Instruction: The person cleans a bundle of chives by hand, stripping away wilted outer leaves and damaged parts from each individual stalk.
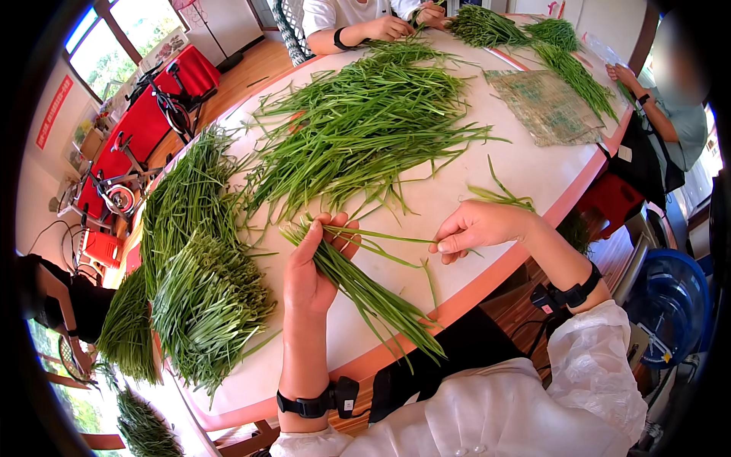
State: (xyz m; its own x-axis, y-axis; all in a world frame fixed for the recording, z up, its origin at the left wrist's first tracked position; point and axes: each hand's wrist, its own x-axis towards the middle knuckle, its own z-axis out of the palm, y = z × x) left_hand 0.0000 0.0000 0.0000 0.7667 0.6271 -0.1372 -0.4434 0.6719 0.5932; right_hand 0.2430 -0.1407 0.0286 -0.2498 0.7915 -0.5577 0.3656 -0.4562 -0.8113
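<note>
While a bundle of chives is gripped by the L hand, w/ thumb laid along it & fingers curled round near the pale ends, a few thin stalks are pinched btwn thumb & index of the R hand, its other fingers loosely bent. Black bands are worn on both wrists.

As for containers: a blue plastic tub is seen off to the R, beside the table; contents can't be made out. A clear plastic bag is seen at the far R, near a co-worker's hand; contents unclear too.

From the L fingers, the bundle is slanted to lower R, tips hung over the table's near edge. Thin stalks are stretched across the gap btwn hands. Beyond both, a big loose heap is spread; L of the L hand, a thick stack is laid more evenly. Loose strands are left just behind the R hand; farther off, a woven mat is laid flat.
</note>
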